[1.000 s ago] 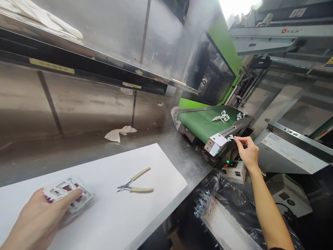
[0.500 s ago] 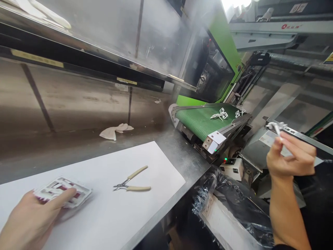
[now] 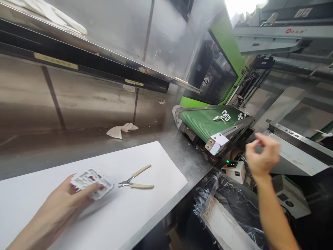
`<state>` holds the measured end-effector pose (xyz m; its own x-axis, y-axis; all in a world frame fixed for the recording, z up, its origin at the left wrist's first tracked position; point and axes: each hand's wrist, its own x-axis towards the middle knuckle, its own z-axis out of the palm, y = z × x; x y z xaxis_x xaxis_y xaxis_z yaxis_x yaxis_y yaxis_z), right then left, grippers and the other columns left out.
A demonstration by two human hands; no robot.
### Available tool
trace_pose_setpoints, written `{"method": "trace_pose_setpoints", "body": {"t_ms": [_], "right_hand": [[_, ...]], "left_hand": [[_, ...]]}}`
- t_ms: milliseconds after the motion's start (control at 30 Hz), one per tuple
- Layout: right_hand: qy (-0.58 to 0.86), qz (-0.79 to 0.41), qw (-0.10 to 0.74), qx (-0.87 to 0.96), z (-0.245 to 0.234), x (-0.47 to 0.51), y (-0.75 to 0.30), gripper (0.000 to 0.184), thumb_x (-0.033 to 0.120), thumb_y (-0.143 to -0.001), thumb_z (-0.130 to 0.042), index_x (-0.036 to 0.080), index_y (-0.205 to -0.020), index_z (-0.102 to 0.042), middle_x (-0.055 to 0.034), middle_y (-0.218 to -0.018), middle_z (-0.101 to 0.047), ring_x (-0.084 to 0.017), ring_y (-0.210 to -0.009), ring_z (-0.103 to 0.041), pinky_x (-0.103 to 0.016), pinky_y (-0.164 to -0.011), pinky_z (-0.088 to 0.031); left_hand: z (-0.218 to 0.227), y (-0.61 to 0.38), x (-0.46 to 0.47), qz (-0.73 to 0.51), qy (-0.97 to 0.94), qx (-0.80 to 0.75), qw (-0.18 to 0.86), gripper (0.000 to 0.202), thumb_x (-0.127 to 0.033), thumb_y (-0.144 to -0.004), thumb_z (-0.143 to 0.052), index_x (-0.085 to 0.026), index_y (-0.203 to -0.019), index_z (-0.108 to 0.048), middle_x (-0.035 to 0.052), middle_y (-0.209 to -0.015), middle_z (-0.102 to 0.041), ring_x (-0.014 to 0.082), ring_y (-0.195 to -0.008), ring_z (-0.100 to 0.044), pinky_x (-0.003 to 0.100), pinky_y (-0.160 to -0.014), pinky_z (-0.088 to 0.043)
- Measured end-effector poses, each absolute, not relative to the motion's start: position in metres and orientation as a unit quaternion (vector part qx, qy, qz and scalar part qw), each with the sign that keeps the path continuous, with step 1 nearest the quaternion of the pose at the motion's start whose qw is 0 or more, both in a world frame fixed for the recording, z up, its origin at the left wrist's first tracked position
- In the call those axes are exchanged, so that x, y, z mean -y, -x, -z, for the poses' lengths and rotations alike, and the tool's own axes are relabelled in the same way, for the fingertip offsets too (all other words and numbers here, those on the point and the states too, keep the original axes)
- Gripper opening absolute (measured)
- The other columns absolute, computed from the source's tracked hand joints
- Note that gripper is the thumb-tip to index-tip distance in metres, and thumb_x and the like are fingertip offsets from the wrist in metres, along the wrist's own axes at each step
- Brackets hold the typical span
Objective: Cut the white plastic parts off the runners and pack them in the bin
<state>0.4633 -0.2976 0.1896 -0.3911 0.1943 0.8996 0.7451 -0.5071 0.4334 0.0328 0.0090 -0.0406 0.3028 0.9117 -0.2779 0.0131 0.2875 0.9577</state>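
My left hand (image 3: 61, 205) rests on the white sheet (image 3: 145, 208) and grips a white moulded plastic part (image 3: 91, 178) with red showing through its openings. The part's edge lies close to the jaws of beige-handled cutting pliers (image 3: 136, 180). My right hand (image 3: 261, 156) hangs in the air off the bench edge, below the end of the green conveyor belt (image 3: 203, 121). It is smeared by motion, its fingers look loosely curled, and I see nothing in them. Small white plastic pieces (image 3: 221, 117) lie on the belt.
A steel bench (image 3: 78, 139) with a low shelf (image 3: 104, 55) runs along the left, and a crumpled white cloth (image 3: 121, 130) lies on it. A green moulding machine (image 3: 221, 52) stands behind the belt. A black plastic-lined bin (image 3: 229, 198) sits below the bench edge. A thin white scrap (image 3: 324, 133) shows at far right.
My left hand slid the white part rightward up to the pliers. My right hand, which held a white scrap out to the right, swung back left toward the conveyor without it.
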Motion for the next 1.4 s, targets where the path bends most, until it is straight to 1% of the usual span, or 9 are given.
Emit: {"method": "trace_pose_setpoints", "body": {"t_ms": [100,200,300,500,600,700,767,1000,1400], "right_hand": [[0.553,0.526,0.234,0.602,-0.111,0.251,-0.395,0.056,-0.001,-0.089,-0.066,0.028,-0.137,-0.065,-0.0059,-0.107,-0.076,-0.025,-0.099,-0.075,-0.039,-0.088,-0.063],[0.564,0.379,0.309,0.666,-0.063,0.220,-0.356,0.053,-0.002,-0.091,-0.060,0.032,-0.132,-0.067,-0.0052,-0.107,-0.075,-0.023,-0.097,-0.076,-0.038,-0.086,-0.066],[0.552,0.300,0.365,0.687,-0.040,0.199,-0.332,0.049,-0.002,-0.092,-0.056,0.031,-0.126,-0.069,-0.0046,-0.106,-0.075,-0.022,-0.097,-0.076,-0.037,-0.084,-0.067],[0.529,0.204,0.432,0.701,-0.015,0.172,-0.290,0.043,-0.004,-0.088,-0.054,0.024,-0.116,-0.072,-0.0051,-0.102,-0.072,-0.018,-0.095,-0.072,-0.030,-0.085,-0.064],[0.546,0.098,0.456,0.696,-0.003,0.161,-0.274,0.040,0.006,-0.092,-0.066,0.024,-0.128,-0.070,-0.0063,-0.111,-0.070,-0.016,-0.094,-0.071,-0.030,-0.087,-0.064],[0.574,-0.023,0.437,0.692,0.006,0.149,-0.260,0.080,0.034,-0.083,-0.091,0.025,-0.154,-0.053,-0.0139,-0.143,-0.061,-0.025,-0.127,-0.065,-0.042,-0.109,-0.059],[0.582,-0.094,0.416,0.693,0.011,0.142,-0.250,0.097,0.045,-0.080,-0.093,0.025,-0.162,-0.044,-0.0159,-0.154,-0.055,-0.030,-0.144,-0.054,-0.049,-0.120,-0.051],[0.545,-0.242,0.443,0.669,0.018,0.133,-0.226,0.056,0.041,-0.097,-0.073,0.020,-0.148,-0.061,-0.0081,-0.116,-0.075,-0.020,-0.100,-0.074,-0.037,-0.095,-0.064],[0.588,-0.321,0.467,0.577,0.035,0.120,-0.223,0.064,0.046,-0.086,-0.080,0.017,-0.142,-0.067,-0.0089,-0.108,-0.074,-0.022,-0.092,-0.072,-0.039,-0.087,-0.062]], "left_hand": [[0.033,-0.037,0.004,-0.300,-0.490,-0.430,0.697,0.089,-0.046,-0.049,-0.098,-0.022,-0.127,-0.064,0.0070,-0.115,-0.081,0.0257,-0.107,-0.077,0.023,-0.084,-0.063],[0.027,-0.039,0.015,-0.315,-0.535,-0.413,0.667,0.076,-0.051,-0.055,-0.097,-0.021,-0.119,-0.070,0.0078,-0.110,-0.082,0.0274,-0.104,-0.076,0.025,-0.079,-0.061],[0.024,-0.037,0.017,-0.319,-0.566,-0.402,0.645,0.071,-0.058,-0.061,-0.093,-0.021,-0.117,-0.070,0.0092,-0.113,-0.081,0.0302,-0.105,-0.075,0.030,-0.079,-0.059],[0.025,-0.034,0.015,-0.275,-0.581,-0.394,0.657,0.086,-0.070,-0.062,-0.089,-0.025,-0.131,-0.063,0.0085,-0.129,-0.076,0.0330,-0.120,-0.070,0.043,-0.111,-0.048],[0.021,-0.035,0.020,-0.273,-0.588,-0.376,0.663,0.080,-0.068,-0.067,-0.087,-0.025,-0.129,-0.061,0.0069,-0.129,-0.075,0.0324,-0.117,-0.069,0.043,-0.111,-0.047],[0.016,-0.036,0.026,-0.271,-0.607,-0.361,0.654,0.075,-0.066,-0.065,-0.088,-0.025,-0.123,-0.064,0.0048,-0.118,-0.078,0.0319,-0.109,-0.069,0.038,-0.103,-0.050],[0.013,-0.037,0.031,-0.273,-0.624,-0.352,0.643,0.070,-0.064,-0.064,-0.088,-0.026,-0.118,-0.066,0.0029,-0.107,-0.079,0.0313,-0.103,-0.070,0.034,-0.097,-0.051],[0.003,-0.042,0.046,-0.298,-0.624,-0.310,0.653,0.055,-0.058,-0.066,-0.085,-0.027,-0.110,-0.074,0.0038,-0.109,-0.081,0.0309,-0.100,-0.072,0.033,-0.093,-0.052],[0.014,-0.043,0.041,-0.309,-0.634,-0.296,0.644,0.063,-0.059,-0.076,-0.081,-0.025,-0.128,-0.067,0.0057,-0.122,-0.077,0.0296,-0.107,-0.070,0.036,-0.099,-0.054]]}}
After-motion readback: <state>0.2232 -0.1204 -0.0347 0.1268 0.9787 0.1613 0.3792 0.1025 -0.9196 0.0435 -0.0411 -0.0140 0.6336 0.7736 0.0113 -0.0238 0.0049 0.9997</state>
